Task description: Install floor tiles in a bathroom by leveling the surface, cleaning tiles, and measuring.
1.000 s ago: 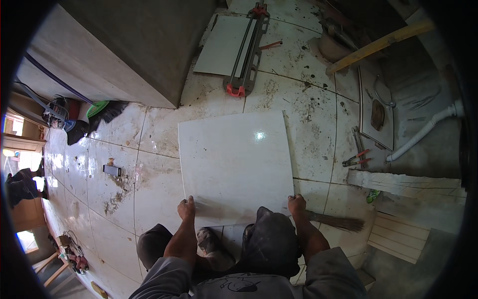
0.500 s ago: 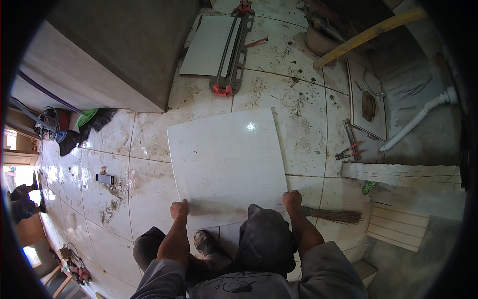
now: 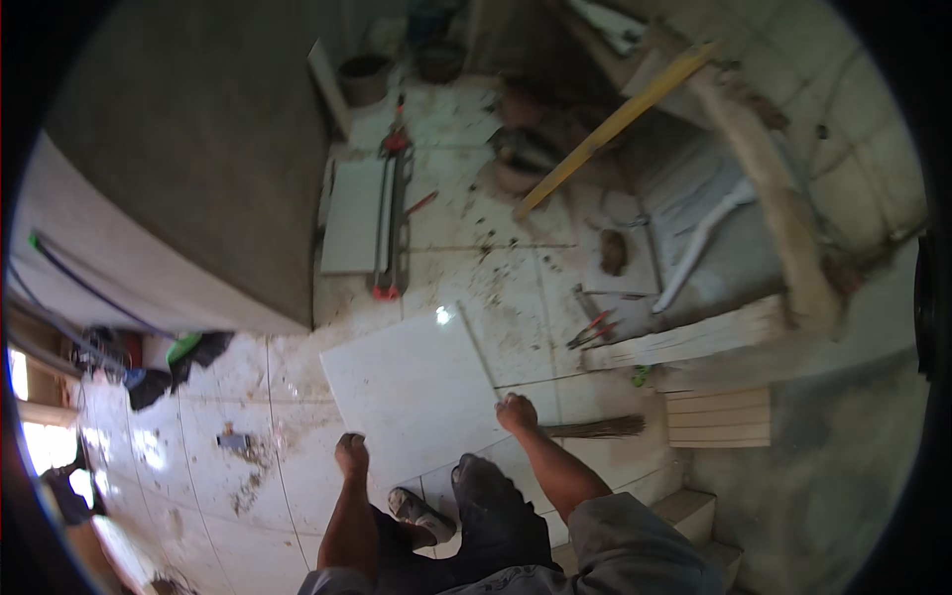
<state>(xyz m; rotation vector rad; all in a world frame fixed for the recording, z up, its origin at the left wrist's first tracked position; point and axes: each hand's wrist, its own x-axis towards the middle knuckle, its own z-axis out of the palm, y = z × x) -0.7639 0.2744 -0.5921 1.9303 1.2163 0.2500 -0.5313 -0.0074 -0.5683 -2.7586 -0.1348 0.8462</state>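
A large, glossy white floor tile (image 3: 412, 392) lies in front of me, its near edge close to my knees. My left hand (image 3: 351, 456) is closed at the tile's left edge, near the closest corner. Opposite it, my right hand (image 3: 516, 413) is closed at the right edge. Both hands' fingertips are partly hidden. Whether the tile rests flat or is slightly raised I cannot tell. To the right of my right hand lies a bundle of brown broom bristles (image 3: 595, 427).
A manual tile cutter (image 3: 394, 218) with a white tile piece (image 3: 352, 218) stands ahead. Red-handled pincers (image 3: 592, 330), a yellow wooden strip (image 3: 620, 129) and a white pipe (image 3: 704, 233) are on the right. A wall corner (image 3: 302, 297) juts in at left; a step (image 3: 684, 506) sits lower right.
My view has tipped up and forward, showing more of the far floor. My hands stay at the tile's two sides; the whole scene has shifted in the picture.
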